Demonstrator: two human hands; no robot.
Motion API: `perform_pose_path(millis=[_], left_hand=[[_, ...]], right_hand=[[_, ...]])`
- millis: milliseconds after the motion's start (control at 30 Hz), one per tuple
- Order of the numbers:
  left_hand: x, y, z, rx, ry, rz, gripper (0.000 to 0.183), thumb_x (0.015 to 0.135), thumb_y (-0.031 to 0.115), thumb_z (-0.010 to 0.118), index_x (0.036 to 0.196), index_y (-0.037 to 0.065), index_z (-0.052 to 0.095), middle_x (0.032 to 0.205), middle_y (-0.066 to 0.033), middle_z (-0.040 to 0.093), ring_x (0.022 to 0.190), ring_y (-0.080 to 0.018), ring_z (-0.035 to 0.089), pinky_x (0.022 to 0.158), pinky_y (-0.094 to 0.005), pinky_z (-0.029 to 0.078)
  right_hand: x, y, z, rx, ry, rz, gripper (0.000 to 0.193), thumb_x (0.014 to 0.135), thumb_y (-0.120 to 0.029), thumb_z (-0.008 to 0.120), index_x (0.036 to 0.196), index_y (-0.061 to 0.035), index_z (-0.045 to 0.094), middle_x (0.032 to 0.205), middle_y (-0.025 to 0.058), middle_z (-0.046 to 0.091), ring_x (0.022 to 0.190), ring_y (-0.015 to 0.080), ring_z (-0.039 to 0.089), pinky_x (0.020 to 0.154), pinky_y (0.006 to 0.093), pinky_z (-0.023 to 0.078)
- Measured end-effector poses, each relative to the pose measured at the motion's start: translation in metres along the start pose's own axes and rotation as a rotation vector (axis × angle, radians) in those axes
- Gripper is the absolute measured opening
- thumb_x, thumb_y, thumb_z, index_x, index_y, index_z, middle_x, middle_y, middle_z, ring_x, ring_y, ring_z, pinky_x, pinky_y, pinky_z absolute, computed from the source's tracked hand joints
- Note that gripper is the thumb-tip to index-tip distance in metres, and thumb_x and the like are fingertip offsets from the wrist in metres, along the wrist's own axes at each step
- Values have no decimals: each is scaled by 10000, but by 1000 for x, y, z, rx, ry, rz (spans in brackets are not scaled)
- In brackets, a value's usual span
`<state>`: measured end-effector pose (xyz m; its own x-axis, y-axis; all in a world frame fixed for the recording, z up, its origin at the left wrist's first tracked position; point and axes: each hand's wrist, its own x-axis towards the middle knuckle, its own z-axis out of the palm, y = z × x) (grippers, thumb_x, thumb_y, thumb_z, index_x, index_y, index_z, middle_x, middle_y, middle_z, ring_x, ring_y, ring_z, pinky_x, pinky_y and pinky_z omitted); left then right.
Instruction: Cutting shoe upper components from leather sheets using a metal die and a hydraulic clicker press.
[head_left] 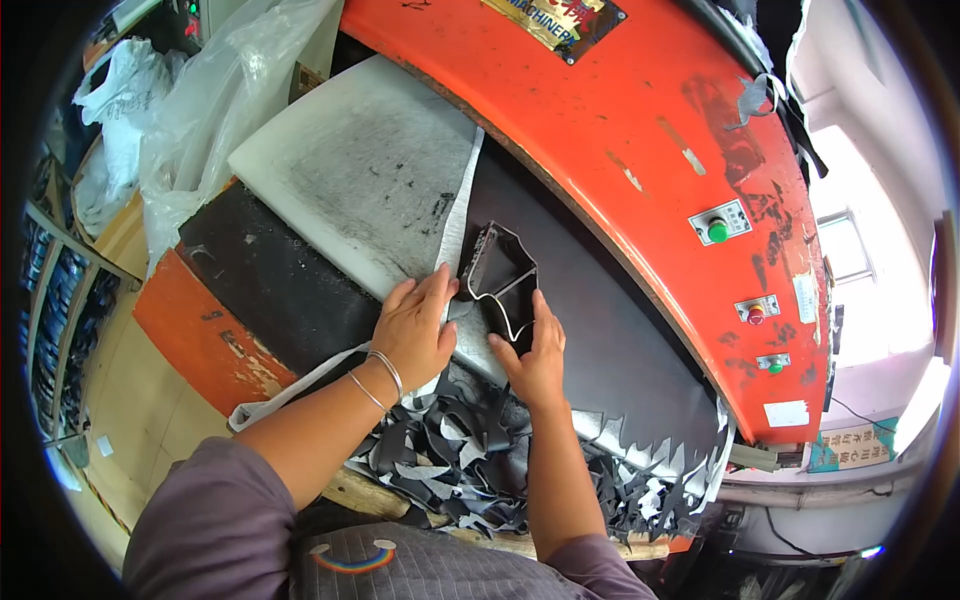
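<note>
A metal cutting die [515,284], an open angular frame with a crossbar, stands on a dark sheet of material [600,330]. My right hand [537,362] grips its near right end between thumb and fingers. My left hand [412,322], with a bracelet at the wrist, lies to the left of the die. Its fingers are stretched out over the sheet's pale left edge, and I see nothing held in it. Under the sheet's left side is a thick whitish cutting board [350,160], scuffed with dark marks.
An orange press beam [620,130] arches over the sheet's far side, with a green button [717,231] and a red button [756,315]. Dark scraps [470,440] pile up at the near edge. Clear plastic bags [215,120] hang at the far left.
</note>
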<state>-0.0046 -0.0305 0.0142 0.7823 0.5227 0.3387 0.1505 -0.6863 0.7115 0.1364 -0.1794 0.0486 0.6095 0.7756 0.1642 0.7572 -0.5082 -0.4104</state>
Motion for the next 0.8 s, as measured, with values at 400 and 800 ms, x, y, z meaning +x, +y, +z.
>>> perform_pose_path(millis=[400,800], left_hand=[[0,-6,8,-59,87,9,782,805,129,583,1444,-60,172,1300,-127,575,1238,-288,490,1082,-438,244],[2,7,10,84,52,3,733,803,147,566,1407,-86,221,1285,-96,589,1233,-246,492,1084,-415,248]], right_hand=[[-10,0,5,7,51,32,893,751,-288,740,1409,84,265,1337,263,478,1258,348,465,1097,481,257],[-11,13,1,-67,53,-29,838,773,-314,730,1409,38,314,1338,248,480,1256,349,455,1093,466,267]])
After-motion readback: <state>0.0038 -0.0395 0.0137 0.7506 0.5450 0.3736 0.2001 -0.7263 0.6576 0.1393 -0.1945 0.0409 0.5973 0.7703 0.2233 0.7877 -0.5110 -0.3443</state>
